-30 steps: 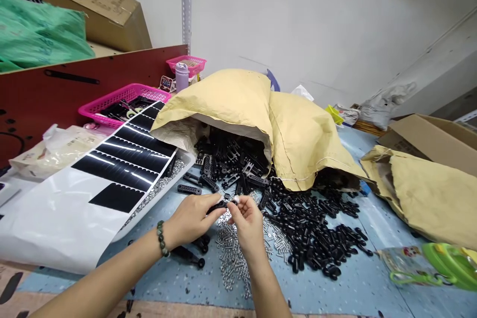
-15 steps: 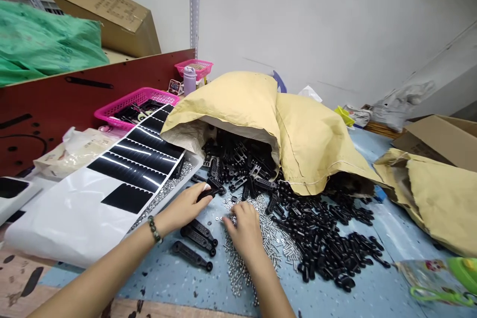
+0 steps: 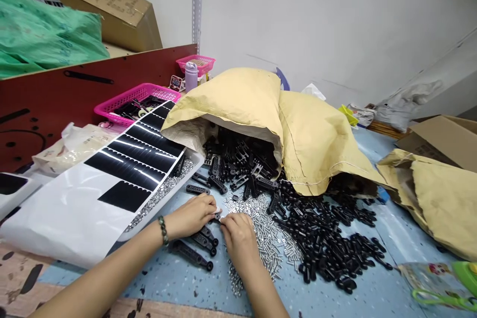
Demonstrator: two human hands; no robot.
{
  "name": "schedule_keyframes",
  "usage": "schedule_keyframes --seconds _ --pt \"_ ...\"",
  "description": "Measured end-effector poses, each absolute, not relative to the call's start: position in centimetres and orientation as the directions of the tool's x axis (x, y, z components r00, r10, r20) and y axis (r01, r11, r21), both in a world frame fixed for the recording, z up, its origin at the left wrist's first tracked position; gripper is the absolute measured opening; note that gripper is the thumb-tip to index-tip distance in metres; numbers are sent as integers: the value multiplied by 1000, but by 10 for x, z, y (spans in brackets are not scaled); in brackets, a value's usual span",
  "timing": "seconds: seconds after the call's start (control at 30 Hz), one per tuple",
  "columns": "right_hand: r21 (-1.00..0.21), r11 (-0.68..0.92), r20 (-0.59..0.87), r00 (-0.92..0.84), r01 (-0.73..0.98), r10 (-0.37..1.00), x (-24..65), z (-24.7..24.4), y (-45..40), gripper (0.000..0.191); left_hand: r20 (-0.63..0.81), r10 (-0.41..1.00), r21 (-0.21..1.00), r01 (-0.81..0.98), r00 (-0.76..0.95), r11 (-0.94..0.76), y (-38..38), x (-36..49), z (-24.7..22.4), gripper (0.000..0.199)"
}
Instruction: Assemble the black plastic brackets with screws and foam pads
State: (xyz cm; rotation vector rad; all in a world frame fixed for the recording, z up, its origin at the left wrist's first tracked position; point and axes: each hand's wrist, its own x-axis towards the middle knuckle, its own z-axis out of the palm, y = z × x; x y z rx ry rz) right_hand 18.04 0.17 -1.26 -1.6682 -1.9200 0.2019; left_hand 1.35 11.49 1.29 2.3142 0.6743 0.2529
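Your left hand (image 3: 192, 216) and right hand (image 3: 240, 243) meet low over the blue speckled desk (image 3: 156, 278), closed in around a small black plastic link (image 3: 215, 217). Your left fingers (image 3: 206, 207) curl toward it from one side and your right fingers (image 3: 227, 222) come in from the other, almost touching them. Your hands hide most of the link, so you cannot tell how firmly either one has hold of it. A green beaded bracelet (image 3: 163, 231) circles your left wrist. Just below your left hand lie longer black links (image 3: 190, 254), and another (image 3: 197, 189) lies just above it. Under and to the right of your right hand spreads a loose pile of silver screws (image 3: 264, 233), mixed with small silver nuts (image 3: 236, 206) near your fingertips. Farther right, a large heap of black plastic parts (image 3: 328, 238) spills from under a kraft paper sack (image 3: 238, 102). To the left of your hands, a white tray (image 3: 197, 159) holds more silver nuts (image 3: 164, 194), partly covered by a white sheet with black scalloped strips (image 3: 122, 196). Beyond it sits a pink plastic basket (image 3: 112, 109).
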Motion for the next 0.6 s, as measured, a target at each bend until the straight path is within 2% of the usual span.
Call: schedule_keyframes --seconds 0.13,0.2,0.3,0.37,0.43,0.53,0.6 --pt "-578 147 323 60 803 944 187 -2 25 15 -34 547 670 425 837 -609 116 11 16 20" --pt "-596 92 347 152 798 926 188 1 48 23 -38 569 663 447 821 -601 114 9 19 16" --pt "-603 61 329 178 796 927 181 3 79 25 -20 647 649 502 762 -572 113 6 23 19" --pt "-622 62 325 186 781 927 173 5 84 23 19 767 712 530 642 -461 114 7 25 28" --pt "-637 78 331 181 767 926 169 8 75 21 0 864 851 455 503 -265 115 13 27 38" --pt "-668 150 338 118 729 934 182 13 44 19 -104 881 974 227 462 -4 115 30 33 45" --pt "-682 85 344 216 726 914 209 14 21 19 -113 873 985 170 475 35 114 40 38 45"
